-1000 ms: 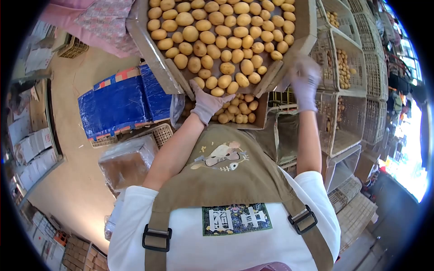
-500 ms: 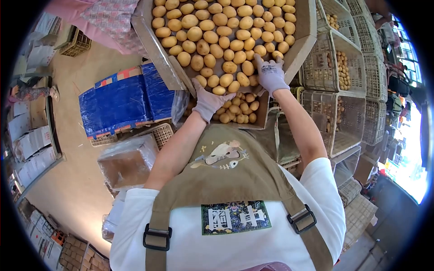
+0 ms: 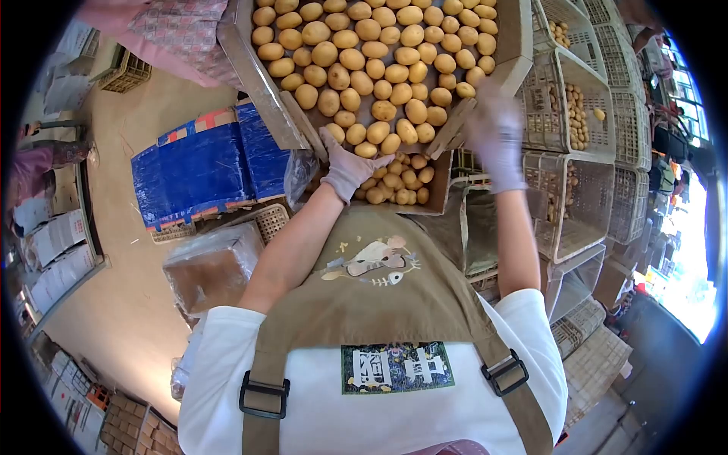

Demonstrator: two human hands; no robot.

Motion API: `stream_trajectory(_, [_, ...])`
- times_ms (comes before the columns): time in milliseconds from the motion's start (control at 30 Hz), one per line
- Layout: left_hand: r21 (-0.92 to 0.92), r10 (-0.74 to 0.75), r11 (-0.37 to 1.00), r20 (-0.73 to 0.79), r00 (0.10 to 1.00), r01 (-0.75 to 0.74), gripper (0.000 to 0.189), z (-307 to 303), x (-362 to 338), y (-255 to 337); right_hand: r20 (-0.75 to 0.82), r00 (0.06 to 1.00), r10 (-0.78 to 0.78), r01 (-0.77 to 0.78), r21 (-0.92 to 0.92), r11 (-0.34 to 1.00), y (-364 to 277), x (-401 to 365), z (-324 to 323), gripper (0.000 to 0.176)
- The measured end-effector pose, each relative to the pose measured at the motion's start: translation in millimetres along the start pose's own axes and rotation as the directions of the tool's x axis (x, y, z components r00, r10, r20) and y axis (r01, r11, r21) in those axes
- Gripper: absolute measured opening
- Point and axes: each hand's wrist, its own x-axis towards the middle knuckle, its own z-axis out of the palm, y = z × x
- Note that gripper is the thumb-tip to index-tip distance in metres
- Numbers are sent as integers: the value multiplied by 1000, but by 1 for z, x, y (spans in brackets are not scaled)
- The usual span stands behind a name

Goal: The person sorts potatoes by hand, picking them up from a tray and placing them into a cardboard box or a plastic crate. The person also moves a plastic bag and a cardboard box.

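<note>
Small yellow potatoes (image 3: 368, 70) cover a tray with wooden sides (image 3: 267, 83). My left hand (image 3: 350, 168), in a pale glove, is at the tray's near opening, its thumb and fingers apart beside the lowest potatoes. Below it, more potatoes (image 3: 400, 180) fill a box (image 3: 440, 186) against my apron. My right hand (image 3: 497, 140), also gloved, is over the tray's right side, smeared by motion; its fingers cannot be made out. A lone potato (image 3: 599, 114) shows by the right wall of a crate (image 3: 546, 98).
Plastic crates (image 3: 588, 212) are stacked along the right, some with potatoes inside. Blue-wrapped cartons (image 3: 193, 176) and a plastic-covered box (image 3: 208, 273) stand at left. A person in a pink sleeve (image 3: 114, 26) is at top left; another person (image 3: 57, 155) is farther left.
My right hand has moved right, away from the potatoes at the tray's near right, and blurred. A lone potato now shows by the crate wall. My left hand has barely shifted.
</note>
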Motion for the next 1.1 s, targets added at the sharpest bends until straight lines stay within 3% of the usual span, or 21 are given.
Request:
stream_trajectory(33, [-1, -15, 1000, 0, 1000, 15, 121, -3, 1, 3, 237, 971, 17, -22, 21, 1000, -36, 0, 9, 50])
stream_trajectory(100, [-9, -43, 999, 2, 999, 43, 117, -6, 0, 6, 189, 962, -197, 202, -2, 979, -49, -28, 69, 47])
stream_trajectory(200, [174, 59, 983, -44, 997, -51, 100, 16, -22, -2, 423, 906, -33, -6, 91, 996, -51, -18, 68, 43])
stream_trajectory(233, [223, 83, 973, -76, 994, -64, 97, 19, -27, -3, 320, 947, -5, -37, 124, 992, -47, -14, 71, 41])
stream_trajectory(300, [626, 204, 759, 34, 978, -180, 86, -63, 28, 10, 108, 992, -66, 64, 20, 998, -45, -2, 67, 37])
stream_trajectory(367, [314, 42, 949, -175, 984, 16, 82, 15, -21, -1, 265, 958, -107, 86, 89, 992, -58, 5, 71, 34])
stream_trajectory(400, [209, -50, 977, 43, 998, 40, 80, -5, -7, 6, 256, 950, -181, 147, 146, 978, -69, 4, 85, 33])
stream_trajectory(433, [195, -55, 980, 62, 997, 41, 85, -5, -7, 5, 416, 900, -129, 104, 82, 991, -84, 3, 92, 36])
stream_trajectory(500, [168, -65, 985, 104, 992, 47, 94, 2, -9, 3, 542, 835, -90, 117, -17, 993, -104, 0, 119, 42])
stream_trajectory(600, [125, -49, 992, 101, 994, 36, 101, 5, -8, 4, 382, 923, -48, -113, 388, 915, -96, -4, 116, 47])
stream_trajectory(633, [62, -66, 996, 68, 996, 62, 102, 12, -11, 4, 410, 912, 9, -267, 579, 770, -95, -9, 107, 49])
stream_trajectory(700, [6, -76, 997, 50, 996, 76, 102, 18, -14, 3, 501, 860, 92, -503, 805, 316, -90, -18, 84, 54])
stream_trajectory(733, [17, -72, 997, 64, 995, 71, 100, 16, -14, 4, 465, 885, 38, -465, 885, 4, -87, -21, 83, 57])
stream_trajectory(867, [69, -7, 998, 120, 993, -2, 100, 4, -2, 4, 511, 859, 21, -431, 745, -509, -75, -38, 66, 64])
stream_trajectory(967, [-29, -77, 996, 52, 996, 79, 98, 8, -8, 5, 514, 855, 65, -411, 749, -519, -68, -48, 42, 57])
stream_trajectory(1033, [-71, -97, 993, -14, 995, 95, 97, 11, -11, 6, 492, 865, 103, -441, 841, -313, -40, -71, 20, 54])
stream_trajectory(1067, [-47, -71, 996, 5, 997, 71, 97, 10, -10, 7, 516, 836, 185, -487, 854, -181, -18, -92, 10, 54])
stream_trajectory(1100, [-23, -44, 999, 25, 999, 45, 97, 8, -8, 7, 522, 836, 169, -514, 853, -90, 11, -114, 2, 52])
